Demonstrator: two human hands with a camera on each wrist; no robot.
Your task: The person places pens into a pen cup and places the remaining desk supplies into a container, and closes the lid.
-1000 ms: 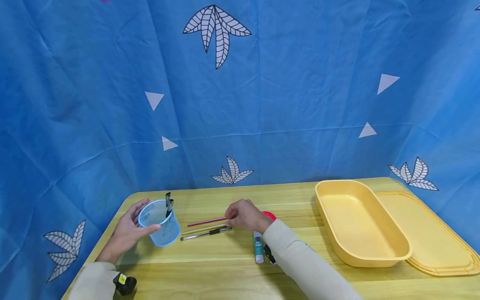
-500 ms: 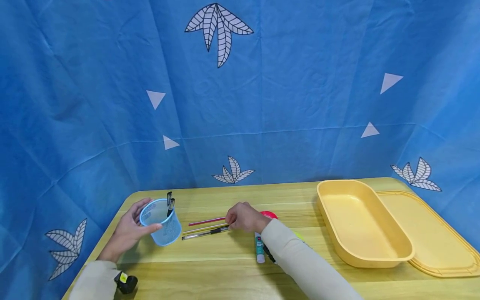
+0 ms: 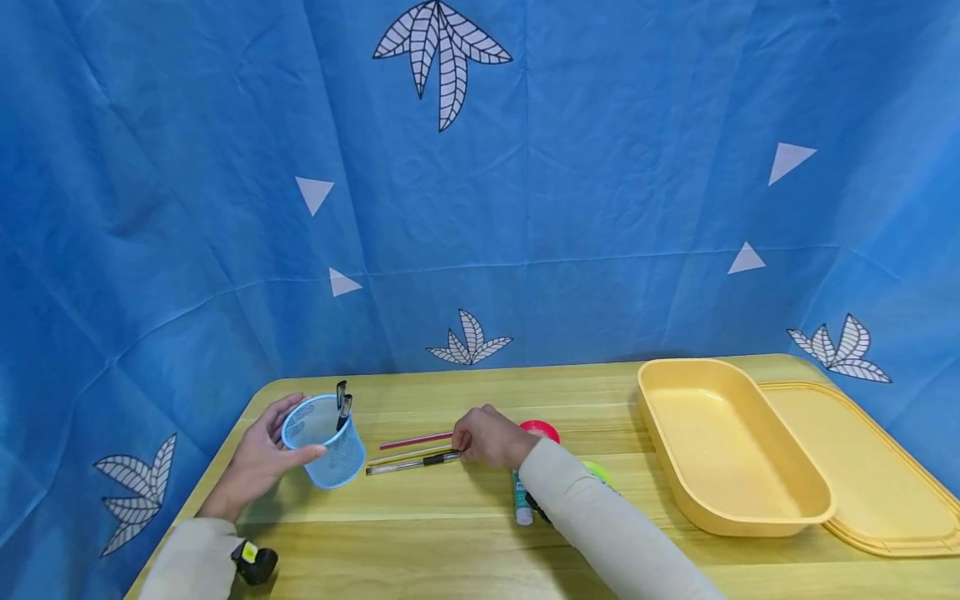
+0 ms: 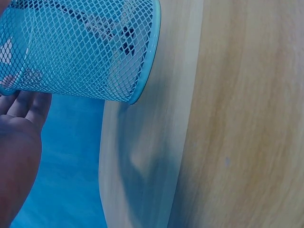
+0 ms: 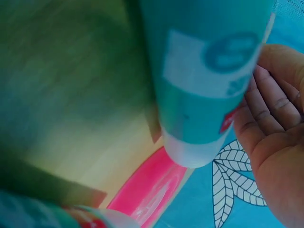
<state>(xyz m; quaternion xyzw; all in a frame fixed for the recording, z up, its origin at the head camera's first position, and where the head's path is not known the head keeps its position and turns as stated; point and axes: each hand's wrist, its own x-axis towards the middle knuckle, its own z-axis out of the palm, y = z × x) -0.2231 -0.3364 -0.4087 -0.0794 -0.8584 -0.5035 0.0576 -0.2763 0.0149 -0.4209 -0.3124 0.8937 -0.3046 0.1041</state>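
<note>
My left hand (image 3: 262, 454) holds a light-blue mesh pen holder (image 3: 341, 458), thumb on the near side of its rim and fingers behind. Two black-capped pens (image 3: 344, 408) stand in it. In the left wrist view the holder's mesh wall (image 4: 80, 52) fills the top left, with the hand (image 4: 19, 137) below. Right of the holder lie a red pencil (image 3: 414, 440), a yellow pencil (image 3: 405, 457) and a clear pen with a black grip (image 3: 408, 466). My right hand (image 3: 491, 437) has its fingertips at their right ends, covering the pen's tip; I cannot tell whether it pinches one.
A teal glue stick (image 3: 522, 500), a red round thing (image 3: 540, 430) and a yellow-green thing (image 3: 599, 473) lie by the right forearm. In the right wrist view a glue stick (image 5: 199, 90) looms close. At right, a yellow tray (image 3: 660, 450) overlaps its flat lid (image 3: 885, 492).
The right fingertips have settled over the right end of the clear pen, which showed earlier. The left hand and pen holder hold still; the whole view has shifted slightly.
</note>
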